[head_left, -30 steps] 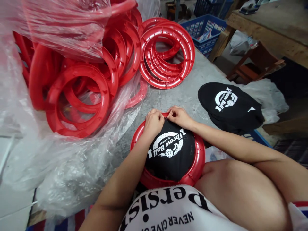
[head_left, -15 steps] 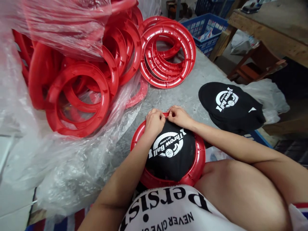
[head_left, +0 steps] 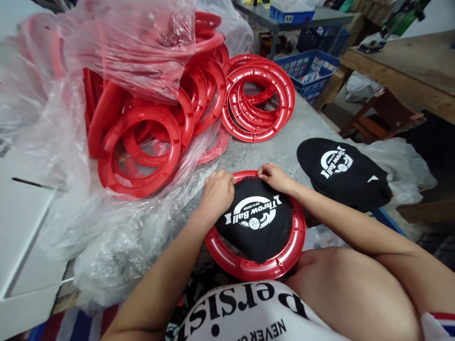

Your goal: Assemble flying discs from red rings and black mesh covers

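Observation:
A red plastic ring (head_left: 295, 232) rests against my lap and the table edge. Across its opening lies a round black mesh cloth (head_left: 234, 229) with a white "Throw Ball" print. My right hand (head_left: 275, 179) pinches the cloth's edge at the far rim of the ring. On the upper left rim, my left hand (head_left: 218, 193) has its fingers curled over the ring and the cloth's edge; its fingertips are partly hidden. Toward my body the cloth hangs in a point, with a gap between it and the ring at lower left.
Beyond my hands a stack of red rings (head_left: 258, 135) lies on the grey table (head_left: 263, 154). More rings (head_left: 142, 187) spill from a clear plastic bag (head_left: 117, 251) at left. Black printed cloths (head_left: 343, 173) are piled at right. A blue crate (head_left: 313, 66) stands behind the table.
My left hand has moved left along the rim, away from my right hand. A gap now shows between cloth and ring at lower left. The head view has shifted.

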A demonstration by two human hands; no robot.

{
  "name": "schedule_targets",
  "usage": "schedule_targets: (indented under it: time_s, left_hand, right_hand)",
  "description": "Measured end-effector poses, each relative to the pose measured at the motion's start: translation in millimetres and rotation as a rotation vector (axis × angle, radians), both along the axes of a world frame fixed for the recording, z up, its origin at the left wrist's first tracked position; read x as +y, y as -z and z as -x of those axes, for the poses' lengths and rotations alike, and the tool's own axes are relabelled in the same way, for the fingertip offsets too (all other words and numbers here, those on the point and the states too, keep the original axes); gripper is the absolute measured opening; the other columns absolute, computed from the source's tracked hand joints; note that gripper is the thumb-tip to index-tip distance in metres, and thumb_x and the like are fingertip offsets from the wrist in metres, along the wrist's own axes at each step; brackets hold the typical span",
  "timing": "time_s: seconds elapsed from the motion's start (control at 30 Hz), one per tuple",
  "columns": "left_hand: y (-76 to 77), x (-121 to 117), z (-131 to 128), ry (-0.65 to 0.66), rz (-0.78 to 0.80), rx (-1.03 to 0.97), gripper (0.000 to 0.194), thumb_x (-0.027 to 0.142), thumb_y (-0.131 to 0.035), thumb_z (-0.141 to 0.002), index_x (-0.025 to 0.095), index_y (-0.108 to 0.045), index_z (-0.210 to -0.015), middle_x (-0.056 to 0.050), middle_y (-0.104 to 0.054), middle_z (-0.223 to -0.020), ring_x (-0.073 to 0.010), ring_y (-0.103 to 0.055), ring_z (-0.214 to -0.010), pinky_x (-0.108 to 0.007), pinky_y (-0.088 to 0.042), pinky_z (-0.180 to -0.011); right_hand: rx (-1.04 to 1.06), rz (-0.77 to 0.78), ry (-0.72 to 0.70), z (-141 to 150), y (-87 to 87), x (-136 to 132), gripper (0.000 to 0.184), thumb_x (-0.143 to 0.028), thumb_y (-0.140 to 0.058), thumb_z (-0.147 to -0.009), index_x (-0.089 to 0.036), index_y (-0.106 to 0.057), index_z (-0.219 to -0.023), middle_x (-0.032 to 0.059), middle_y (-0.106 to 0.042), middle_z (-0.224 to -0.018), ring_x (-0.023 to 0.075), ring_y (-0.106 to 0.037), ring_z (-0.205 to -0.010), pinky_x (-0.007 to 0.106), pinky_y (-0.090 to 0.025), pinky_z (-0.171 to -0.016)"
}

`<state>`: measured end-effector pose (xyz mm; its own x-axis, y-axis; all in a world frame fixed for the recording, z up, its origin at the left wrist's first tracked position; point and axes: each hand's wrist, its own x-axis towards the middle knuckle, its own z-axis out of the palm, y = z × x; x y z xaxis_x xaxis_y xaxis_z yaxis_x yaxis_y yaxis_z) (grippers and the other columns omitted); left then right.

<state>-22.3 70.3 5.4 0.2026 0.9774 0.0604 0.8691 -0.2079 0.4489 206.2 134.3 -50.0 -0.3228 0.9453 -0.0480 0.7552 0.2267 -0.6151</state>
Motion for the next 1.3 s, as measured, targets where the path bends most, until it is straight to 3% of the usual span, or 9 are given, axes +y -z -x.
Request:
schedule_targets:
  time_s: [0.13, 0.37, 0.5, 0.63, 0.77, 0.93, 1.03, 1.2, 1.3]
  left_hand:
    - [16.5, -15, 0, 0.020, -0.046, 0.241, 0.020, 0.021, -0.057, -0.088, 0.020, -0.071, -0.101, -0.013, -0.062, -0.130, -0.0348, -0.048, -0.129, -0.051, -0.040, -0.108]
    - [38.1, 2, -18, 0.097, -0.042, 0.214, 0.022, 0.028, -0.061, -0.090, 0.014, -0.068, -0.106, -0.019, -0.045, -0.153, -0.0360, -0.037, -0.143, -0.052, -0.034, -0.115]
    - [34.4, 7, -25, 0.081, -0.055, 0.119, 0.004, 0.021, -0.065, -0.086, 0.018, -0.065, -0.089, -0.014, -0.052, -0.146, -0.0325, -0.042, -0.139, -0.048, -0.038, -0.112]
    - [27.0, 3, -28, 0.061, -0.155, 0.165, 0.004, 0.019, -0.063, -0.087, 0.020, -0.062, -0.090, -0.012, -0.063, -0.125, -0.0319, -0.052, -0.122, -0.047, -0.040, -0.102]
    - [23.2, 2, -32, 0.048, -0.022, 0.222, 0.007, 0.020, -0.056, -0.091, 0.020, -0.059, -0.097, -0.011, -0.070, -0.099, -0.0307, -0.063, -0.102, -0.047, -0.041, -0.094]
    - [23.9, 10, -35, -0.003, 0.046, 0.107, 0.027, 0.029, -0.060, -0.091, 0.018, -0.056, -0.114, -0.012, -0.074, -0.103, -0.0307, -0.068, -0.103, -0.046, -0.041, -0.098]
    - [25.6, 15, -36, -0.024, 0.052, 0.043, 0.030, 0.034, -0.062, -0.090, 0.018, -0.059, -0.115, -0.012, -0.075, -0.108, -0.0321, -0.069, -0.106, -0.047, -0.041, -0.099]
    - [25.7, 22, -36, -0.019, 0.026, 0.087, 0.018, 0.029, -0.061, -0.092, 0.020, -0.065, -0.106, -0.011, -0.076, -0.107, -0.0311, -0.068, -0.106, -0.045, -0.043, -0.096]
    - [27.2, 23, -36, -0.030, -0.021, 0.143, 0.012, 0.027, -0.058, -0.093, 0.020, -0.067, -0.095, -0.011, -0.074, -0.102, -0.0303, -0.066, -0.104, -0.045, -0.043, -0.093]
  right_hand:
    - [-0.055, -0.012, 0.020, -12, -3.8, 3, 0.012, -0.010, -0.059, -0.084, -0.020, -0.064, -0.082, 0.0065, -0.070, -0.093, 0.0216, -0.061, -0.092, 0.037, -0.045, -0.093]
    - [-0.097, -0.050, 0.093, -16, -2.0, -15, 0.011, -0.012, -0.057, -0.087, -0.020, -0.064, -0.090, 0.0092, -0.069, -0.100, 0.0237, -0.060, -0.097, 0.037, -0.045, -0.091]
    - [-0.085, -0.059, 0.110, -17, -1.8, -23, 0.010, -0.013, -0.058, -0.087, -0.021, -0.064, -0.091, 0.0091, -0.069, -0.099, 0.0240, -0.060, -0.095, 0.037, -0.045, -0.089]
    - [-0.072, -0.040, 0.088, -19, -2.8, -23, 0.010, -0.013, -0.059, -0.086, -0.021, -0.064, -0.089, 0.0098, -0.070, -0.099, 0.0251, -0.061, -0.097, 0.040, -0.045, -0.092]
    - [-0.041, -0.041, 0.061, -18, -7.6, -18, 0.015, -0.009, -0.060, -0.081, -0.021, -0.064, -0.091, 0.0105, -0.070, -0.102, 0.0259, -0.061, -0.099, 0.041, -0.046, -0.094]
    - [0.058, -0.094, 0.000, -1, -20.5, -2, 0.016, -0.009, -0.060, -0.081, -0.020, -0.065, -0.091, 0.0080, -0.071, -0.099, 0.0236, -0.062, -0.099, 0.040, -0.046, -0.097]
    - [0.198, -0.020, -0.018, 14, -21.7, 9, 0.018, -0.006, -0.058, -0.079, -0.018, -0.066, -0.088, 0.0044, -0.072, -0.095, 0.0171, -0.063, -0.087, 0.032, -0.049, -0.088]
    - [0.441, 0.193, 0.024, 27, -5.0, 17, 0.016, -0.007, -0.056, -0.075, -0.015, -0.068, -0.083, 0.0005, -0.071, -0.080, 0.0123, -0.062, -0.073, 0.023, -0.049, -0.071]
    - [0.500, 0.173, 0.055, 25, 4.6, 14, 0.014, -0.011, -0.058, -0.076, -0.016, -0.068, -0.084, 0.0010, -0.072, -0.084, 0.0125, -0.062, -0.075, 0.024, -0.049, -0.073]
